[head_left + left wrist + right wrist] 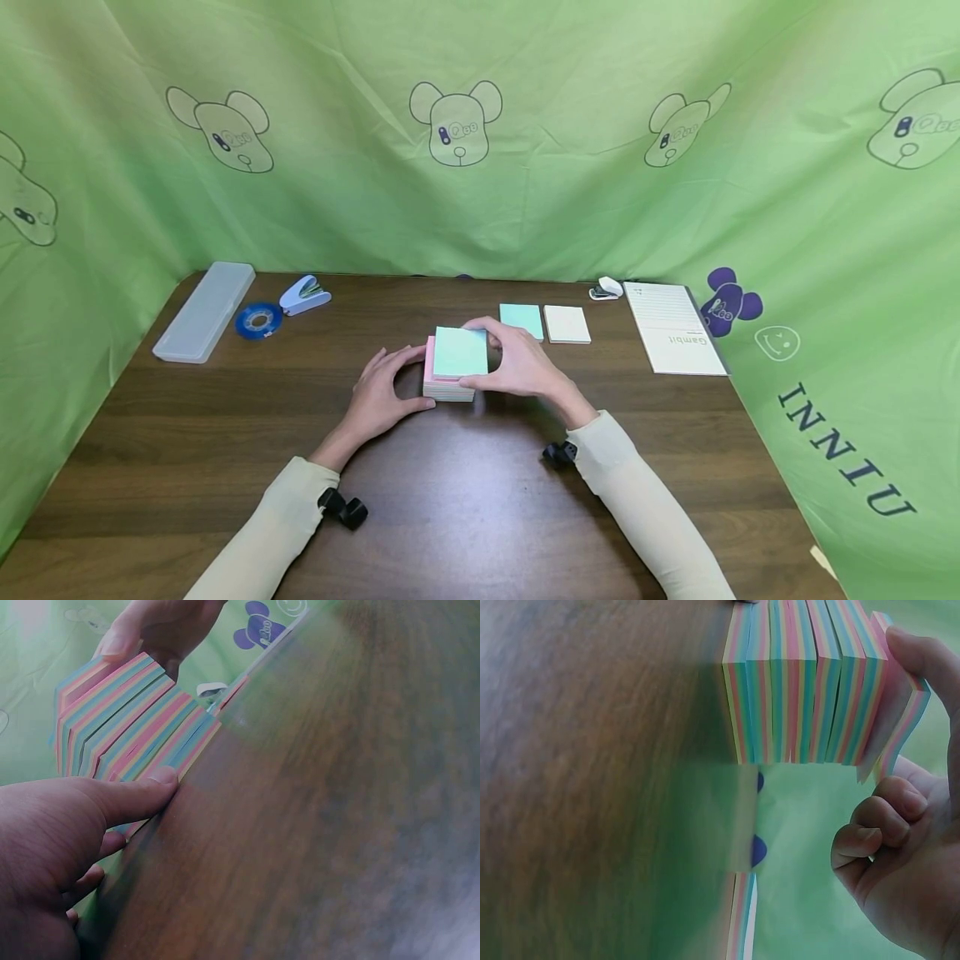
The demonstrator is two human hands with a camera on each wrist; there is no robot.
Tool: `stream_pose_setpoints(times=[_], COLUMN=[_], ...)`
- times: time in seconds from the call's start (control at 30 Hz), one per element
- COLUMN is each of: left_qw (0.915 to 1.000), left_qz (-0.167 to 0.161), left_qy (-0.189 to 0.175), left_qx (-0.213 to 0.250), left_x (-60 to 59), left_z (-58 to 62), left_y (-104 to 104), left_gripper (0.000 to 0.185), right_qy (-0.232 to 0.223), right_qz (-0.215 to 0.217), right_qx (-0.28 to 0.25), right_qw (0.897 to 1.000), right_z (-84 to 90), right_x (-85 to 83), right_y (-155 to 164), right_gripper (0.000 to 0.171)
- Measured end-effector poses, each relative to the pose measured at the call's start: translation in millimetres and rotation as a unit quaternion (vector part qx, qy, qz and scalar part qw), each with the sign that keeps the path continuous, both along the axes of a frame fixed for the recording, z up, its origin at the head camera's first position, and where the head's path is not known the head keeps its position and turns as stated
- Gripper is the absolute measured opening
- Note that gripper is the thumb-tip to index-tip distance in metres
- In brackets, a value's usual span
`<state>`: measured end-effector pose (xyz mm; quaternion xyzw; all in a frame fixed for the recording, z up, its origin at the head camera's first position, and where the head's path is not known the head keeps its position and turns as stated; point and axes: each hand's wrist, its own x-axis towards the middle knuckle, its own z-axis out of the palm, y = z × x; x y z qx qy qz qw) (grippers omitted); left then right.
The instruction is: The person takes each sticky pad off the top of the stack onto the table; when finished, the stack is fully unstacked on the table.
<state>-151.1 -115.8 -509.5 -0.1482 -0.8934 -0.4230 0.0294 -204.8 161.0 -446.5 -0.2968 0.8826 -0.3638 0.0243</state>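
Left hand [381, 400] low, thumb [139, 796] extended, fingers loosely curved. Right hand [517, 364] arched, thumb and fingertips pinching; both forearms angled inward.

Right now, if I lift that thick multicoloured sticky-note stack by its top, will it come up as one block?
Probably not. The sticky-note stack already shows its top wad offset from the pink layers below, and the right wrist view shows separate pads, so it may split. The right hand grips only the top wad; the left hand touches the base. It likely slides rather than tips.

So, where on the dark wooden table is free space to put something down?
Bare patches on the dark wooden table: the near edge between the sleeves, and left-centre below the translucent plastic case. Crowded: centre, where both hands hold the multicoloured sticky-note block, and right-rear beside the lined white notepad.
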Motion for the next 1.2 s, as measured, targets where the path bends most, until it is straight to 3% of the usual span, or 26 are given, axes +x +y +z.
stream_pose_setpoints(times=[0.7, 1.2], left_qw=[1.0, 0.9999], left_qz=[-0.002, -0.003], left_qy=[0.009, 0.01], left_qx=[0.001, 0.0], left_x=[-0.8, -1.4], left_z=[-3.4, -3.4], left_y=[-1, -1], left_gripper=[0.091, 0.09], right_qy=[-0.009, -0.027], right_qz=[-0.052, -0.106], right_qx=[-0.019, -0.038], right_qw=[0.998, 0.993], right_z=[1.2, -11.8], right_x=[-5.6, -12.4], right_y=[35, 78], right_gripper=[0.08, 0.075])
